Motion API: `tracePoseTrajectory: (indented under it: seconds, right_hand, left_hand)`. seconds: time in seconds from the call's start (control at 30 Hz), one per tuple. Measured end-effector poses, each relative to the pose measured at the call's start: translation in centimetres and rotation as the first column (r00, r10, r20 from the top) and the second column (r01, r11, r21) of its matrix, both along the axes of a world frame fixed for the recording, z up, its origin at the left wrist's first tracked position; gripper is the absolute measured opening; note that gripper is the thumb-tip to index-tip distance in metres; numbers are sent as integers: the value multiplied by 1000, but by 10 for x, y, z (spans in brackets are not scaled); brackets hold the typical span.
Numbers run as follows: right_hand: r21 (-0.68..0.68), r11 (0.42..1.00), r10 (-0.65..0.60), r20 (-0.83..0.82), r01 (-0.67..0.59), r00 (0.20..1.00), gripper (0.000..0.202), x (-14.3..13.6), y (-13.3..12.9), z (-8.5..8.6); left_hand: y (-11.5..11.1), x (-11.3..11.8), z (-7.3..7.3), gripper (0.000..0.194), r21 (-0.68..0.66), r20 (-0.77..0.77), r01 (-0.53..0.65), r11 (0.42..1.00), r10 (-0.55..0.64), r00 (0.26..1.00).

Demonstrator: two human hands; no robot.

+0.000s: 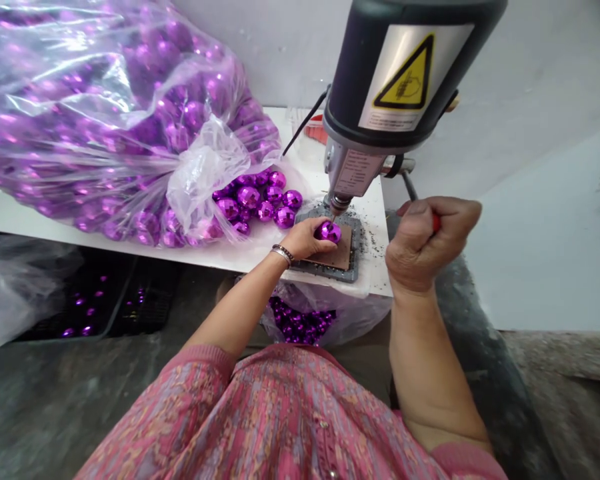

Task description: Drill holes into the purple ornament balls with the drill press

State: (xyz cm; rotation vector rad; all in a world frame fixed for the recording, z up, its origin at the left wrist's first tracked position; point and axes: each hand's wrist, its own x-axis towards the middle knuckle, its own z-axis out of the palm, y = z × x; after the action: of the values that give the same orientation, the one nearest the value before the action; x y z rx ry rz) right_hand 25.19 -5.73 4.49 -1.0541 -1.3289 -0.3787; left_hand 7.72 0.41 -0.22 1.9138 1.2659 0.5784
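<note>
My left hand (pixel 307 239) grips a shiny purple faceted ball (pixel 330 232) between thumb and fingers. The ball sits over a brown board (pixel 337 253) on the grey base (pixel 349 272) of a drill press (pixel 375 87), directly below its chuck (pixel 339 202). A thin bit reaches down to the top of the ball; whether it has entered cannot be made out. My right hand (pixel 427 237) is closed around the red-tipped feed lever (pixel 410 187) at the machine's right side. Loose purple balls (pixel 265 200) lie left of my left hand.
A large clear plastic bag (pixel 105 133) full of purple balls covers the left of the white table (pixel 220 257). Another bag of purple balls (pixel 300 323) hangs below the front edge. Black crates (pixel 95 303) stand lower left. Dark shavings (pixel 370 243) surround the base; a cable (pixel 305 123) runs behind.
</note>
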Motion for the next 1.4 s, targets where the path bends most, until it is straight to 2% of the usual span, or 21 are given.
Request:
tracePoseTrajectory:
  seconds: [0.07, 0.13, 0.23, 0.27, 0.33, 0.43, 0.5, 0.53, 0.57, 0.63, 0.67, 0.7, 0.73, 0.87, 1.0, 1.03, 1.1, 1.17, 1.2, 1.3, 1.4]
  right_hand:
    - [3, 1000, 2, -25, -2, 1000, 25, -2, 0, -4]
    - [17, 1000, 6, -43, -5, 999, 33, -2, 4, 3]
    - [31, 999, 7, -79, -5, 997, 45, 4, 18, 38]
    - [-3, 1000, 21, -94, -21, 995, 45, 7, 25, 53]
    - [-164, 980, 78, -195, -111, 978, 43, 13, 37, 80]
    - [-252, 955, 92, -256, -158, 962, 43, 15, 45, 99]
    - [-226, 962, 91, -259, -152, 961, 45, 12, 44, 100]
    - [-212, 966, 91, -266, -151, 960, 45, 10, 43, 98]
    - [-202, 968, 91, -275, -150, 957, 45, 9, 41, 96]
    - [-190, 969, 94, -299, -156, 950, 44, 6, 38, 94]
    - [-185, 970, 95, -311, -159, 946, 43, 5, 37, 93]
    - [-184, 970, 96, -317, -161, 943, 43, 4, 36, 93]
    - [-184, 970, 96, -321, -162, 942, 42, 4, 35, 93]
    - [-163, 973, 103, -321, -162, 941, 36, 4, 36, 93]
    - [-112, 975, 145, -320, -190, 936, 28, 2, 38, 92]
    - [-108, 975, 149, -317, -192, 936, 27, 2, 39, 92]
    - [-115, 976, 144, -306, -186, 941, 27, 3, 41, 95]
    - [-163, 972, 117, -298, -172, 947, 28, 5, 45, 103]
    - [-200, 966, 98, -303, -164, 948, 28, 7, 48, 108]
    - [-346, 923, 38, -351, -167, 935, 29, 12, 59, 126]
    - [-431, 877, 37, -378, -212, 925, 28, 15, 73, 138]
  left_hand:
    - [0, 0, 0, 49, 9, -1, 3, 1000, -3, 1000]
    - [1, 1, -1, 48, 16, -4, 7, 1000, -7, 1000]
    - [1, 1, -5, 52, -1, 1, -7, 1000, 7, 1000]
    - [-1, 1, -7, 56, -4, 8, -17, 1000, 17, 1000]
    - [-5, -3, -11, 66, 20, 27, -3, 1000, 3, 1000]
    - [-15, -19, -15, 81, 122, 32, 156, 980, -161, 986]
    - [-19, -33, -16, 75, 195, 38, 226, 954, -238, 971]
    - [-19, -40, -16, 64, 229, 53, 195, 954, -212, 976]
    - [-17, -47, -15, 50, 258, 69, 107, 960, -129, 989]
    - [-8, -58, -11, 33, 295, 59, -155, 943, 143, 988]
    - [-3, -61, -10, 36, 305, 12, -259, 916, 268, 963]
    - [3, -64, -8, 42, 309, -62, -308, 900, 342, 938]
    - [8, -65, -6, 49, 303, -153, -301, 904, 357, 921]
    - [18, -61, -2, 66, 223, -438, -123, 967, 213, 873]
    - [16, -63, 4, 60, 286, -523, -156, 946, 290, 802]
    - [14, -65, 6, 60, 305, -490, -165, 938, 303, 817]
    - [8, -69, 12, 63, 287, -335, -181, 941, 276, 901]
    - [0, -71, 17, 67, 150, -83, -167, 975, 180, 980]
    - [-5, -71, 18, 67, 52, 50, -133, 990, 130, 990]
    - [-16, -64, 19, 67, -196, 334, -6, 981, 73, 940]
    - [-21, -52, 16, 64, -331, 430, 26, 943, 127, 894]
